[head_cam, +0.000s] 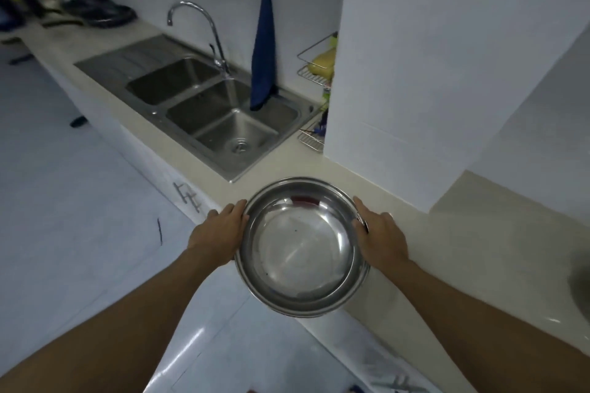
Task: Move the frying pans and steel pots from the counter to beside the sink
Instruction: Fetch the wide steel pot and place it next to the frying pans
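Note:
A wide, shiny steel pot [301, 249] is held between both hands over the front edge of the cream counter [424, 252], just this side of the double steel sink [220, 118]. My left hand [218, 233] grips its left rim. My right hand [380, 238] grips the right rim, thumb over the edge. The pot's inside holds nothing. Dark frying pans [102, 11] lie blurred on the counter beyond the sink, at the far left.
A curved tap [194, 21] stands behind the sink and a blue towel [265, 51] hangs into it. A white pillar [415, 73] rises at right with a wire rack [316, 73] beside it. Another grey vessel [579, 277] shows at the right edge. White floor lies to the left.

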`<state>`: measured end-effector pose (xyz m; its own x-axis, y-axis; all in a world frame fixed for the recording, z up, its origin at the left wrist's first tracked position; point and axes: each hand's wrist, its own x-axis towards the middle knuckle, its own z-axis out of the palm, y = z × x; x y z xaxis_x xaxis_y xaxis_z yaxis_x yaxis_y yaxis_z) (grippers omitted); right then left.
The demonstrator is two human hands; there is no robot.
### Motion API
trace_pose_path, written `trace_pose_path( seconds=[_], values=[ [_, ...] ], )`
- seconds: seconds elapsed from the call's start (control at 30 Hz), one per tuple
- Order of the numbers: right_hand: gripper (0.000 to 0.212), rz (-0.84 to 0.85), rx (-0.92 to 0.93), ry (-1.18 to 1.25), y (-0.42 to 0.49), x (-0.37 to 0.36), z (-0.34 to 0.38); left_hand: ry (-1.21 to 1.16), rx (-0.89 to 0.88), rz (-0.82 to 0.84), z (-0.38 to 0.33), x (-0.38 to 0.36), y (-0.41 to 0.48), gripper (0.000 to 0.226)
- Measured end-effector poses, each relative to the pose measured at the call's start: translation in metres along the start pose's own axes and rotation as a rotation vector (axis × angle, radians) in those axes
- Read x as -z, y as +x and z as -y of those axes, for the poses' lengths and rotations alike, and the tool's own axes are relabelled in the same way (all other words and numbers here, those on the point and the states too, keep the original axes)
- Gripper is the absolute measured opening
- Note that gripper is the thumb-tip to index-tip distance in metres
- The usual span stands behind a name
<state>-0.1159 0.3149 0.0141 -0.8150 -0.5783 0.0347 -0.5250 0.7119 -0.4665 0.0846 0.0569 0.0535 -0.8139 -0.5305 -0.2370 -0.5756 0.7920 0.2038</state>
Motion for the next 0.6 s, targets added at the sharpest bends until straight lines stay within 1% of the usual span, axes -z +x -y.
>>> trace_pose_path(
  seconds=[0.1,0.27,0.37,0.5,0.6],
  values=[
    [0.054,0.017,0.099,-0.019,0.010,-0.019,0.056,-0.021,0.064,-0.029,0.052,0.016,-0.016,0.051],
    [0.054,0.052,0.229,-0.054,0.030,-0.048,0.141,-0.053,0.166,-0.019,0.133,0.042,-0.038,0.054],
    [0.054,0.096,0.275,-0.048,0.045,-0.065,0.188,-0.046,0.224,-0.020,0.177,0.055,-0.046,0.054],
    [0.054,0.144,0.334,-0.061,0.073,-0.091,0.240,-0.072,0.312,-0.057,0.226,0.067,-0.047,0.045],
    [0.054,0.142,0.376,-0.023,0.096,-0.109,0.277,-0.103,0.376,-0.082,0.261,0.074,-0.038,0.039]
  ],
)
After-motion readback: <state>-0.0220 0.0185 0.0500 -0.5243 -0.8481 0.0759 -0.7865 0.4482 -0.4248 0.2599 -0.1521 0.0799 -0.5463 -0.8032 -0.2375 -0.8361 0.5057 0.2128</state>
